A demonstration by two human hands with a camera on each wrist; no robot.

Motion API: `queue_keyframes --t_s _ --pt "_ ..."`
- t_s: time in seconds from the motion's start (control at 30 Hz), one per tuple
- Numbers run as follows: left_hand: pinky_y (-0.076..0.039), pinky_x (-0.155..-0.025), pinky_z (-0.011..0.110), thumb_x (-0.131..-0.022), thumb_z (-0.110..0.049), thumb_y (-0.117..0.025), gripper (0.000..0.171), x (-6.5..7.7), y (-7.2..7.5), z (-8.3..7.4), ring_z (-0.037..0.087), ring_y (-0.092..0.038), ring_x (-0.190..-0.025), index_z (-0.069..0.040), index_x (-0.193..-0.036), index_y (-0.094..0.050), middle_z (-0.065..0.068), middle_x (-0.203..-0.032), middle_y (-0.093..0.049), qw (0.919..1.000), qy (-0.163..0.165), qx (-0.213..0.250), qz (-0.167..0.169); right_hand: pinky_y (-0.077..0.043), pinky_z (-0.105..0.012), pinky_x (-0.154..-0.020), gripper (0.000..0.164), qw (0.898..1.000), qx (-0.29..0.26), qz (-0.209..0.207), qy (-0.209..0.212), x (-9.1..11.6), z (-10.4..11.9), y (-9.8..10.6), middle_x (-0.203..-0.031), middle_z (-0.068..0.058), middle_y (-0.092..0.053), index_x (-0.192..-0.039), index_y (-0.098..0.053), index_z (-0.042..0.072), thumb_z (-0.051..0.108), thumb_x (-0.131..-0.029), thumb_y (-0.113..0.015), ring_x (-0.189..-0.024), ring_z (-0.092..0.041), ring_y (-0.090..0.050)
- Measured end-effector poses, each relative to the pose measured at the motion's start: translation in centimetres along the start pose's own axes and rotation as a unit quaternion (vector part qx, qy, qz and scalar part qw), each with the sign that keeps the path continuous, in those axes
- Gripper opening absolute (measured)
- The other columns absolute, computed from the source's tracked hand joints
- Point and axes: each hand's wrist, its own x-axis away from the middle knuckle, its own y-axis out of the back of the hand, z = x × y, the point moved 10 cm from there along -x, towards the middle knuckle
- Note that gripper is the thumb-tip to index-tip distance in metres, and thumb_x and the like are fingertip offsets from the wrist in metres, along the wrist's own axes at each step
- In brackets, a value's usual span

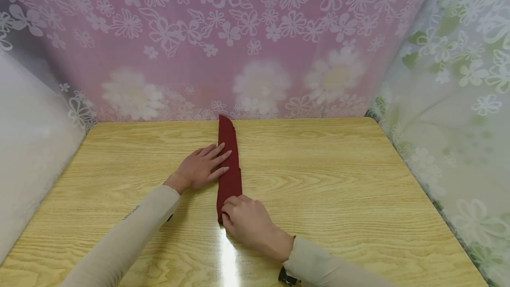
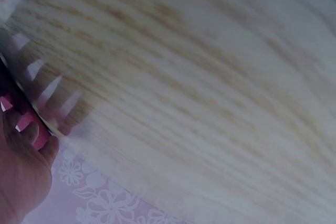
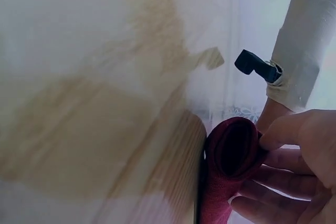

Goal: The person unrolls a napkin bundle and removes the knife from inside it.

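Observation:
A dark red cloth (image 1: 230,184), folded or rolled into a long narrow strip, lies lengthwise on the wooden table. My left hand (image 1: 201,167) rests on its middle from the left, fingers spread and straight across the fabric. At the near end, my right hand (image 1: 249,220) grips the cloth with curled fingers. The right wrist view shows that end of the cloth (image 3: 215,198) as a hollow, layered roll, the thumb at its rim and the fingers along its side. Only a sliver of red shows beside the left hand (image 2: 23,182) in the left wrist view.
The light wood-grain table (image 1: 338,180) extends on both sides of the cloth. Behind it hangs a pink flowered curtain (image 1: 191,70), close to the far end of the strip. A pale flowered sheet (image 1: 458,136) borders the right side, a whitish one (image 1: 32,154) the left.

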Motion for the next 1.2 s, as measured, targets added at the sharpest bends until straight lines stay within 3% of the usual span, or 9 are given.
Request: queue_keyframes --t_s 0.17,0.5,0.9,1.2 --pt "-0.021 -0.112 0.047 -0.101 -0.052 -0.031 0.059 0.0 0.1 -0.1 0.028 -0.019 -0.142 -0.024 -0.152 -0.026 0.006 -0.157 -0.018 1.0 -0.003 0.004 -0.001 -0.053 -0.023 -0.065 0.008 0.998 -0.056 -0.014 -0.01 0.0 -0.5 0.5 -0.091 0.005 -0.065 -0.087 -0.072 0.013 0.018 -0.088 -0.066 -0.078 -0.008 -0.064" --pt "-0.021 -0.112 0.048 -0.101 -0.052 -0.029 0.058 0.0 -0.2 0.0 0.028 -0.019 -0.142 -0.024 -0.153 -0.025 0.005 -0.158 -0.017 1.0 -0.003 0.008 0.002 -0.051 -0.017 -0.063 0.006 0.988 -0.14 -0.046 -0.054 0.6 -2.1 1.2 -0.093 0.005 -0.063 -0.091 -0.068 0.013 0.017 -0.088 -0.065 -0.077 -0.003 -0.061" --pt "-0.021 -0.112 0.048 -0.101 -0.052 -0.028 0.059 0.0 -0.3 0.1 0.028 -0.018 -0.143 -0.025 -0.153 -0.022 0.005 -0.158 -0.015 0.9999 0.0 0.01 0.01 -0.049 -0.017 -0.058 0.007 0.984 -0.137 -0.087 -0.067 1.4 -3.1 2.4 -0.089 0.004 -0.066 -0.09 -0.068 0.012 0.012 -0.083 -0.068 -0.07 -0.002 -0.057" --pt "-0.022 -0.111 0.049 -0.101 -0.053 -0.027 0.059 0.1 -0.3 0.0 0.028 -0.019 -0.142 -0.025 -0.153 -0.023 0.005 -0.158 -0.015 0.9999 0.001 0.007 0.01 -0.052 -0.019 -0.06 0.007 0.978 -0.164 -0.094 -0.084 2.1 -3.8 3.3 -0.087 0.004 -0.067 -0.089 -0.067 0.012 0.01 -0.083 -0.067 -0.073 -0.01 -0.065"
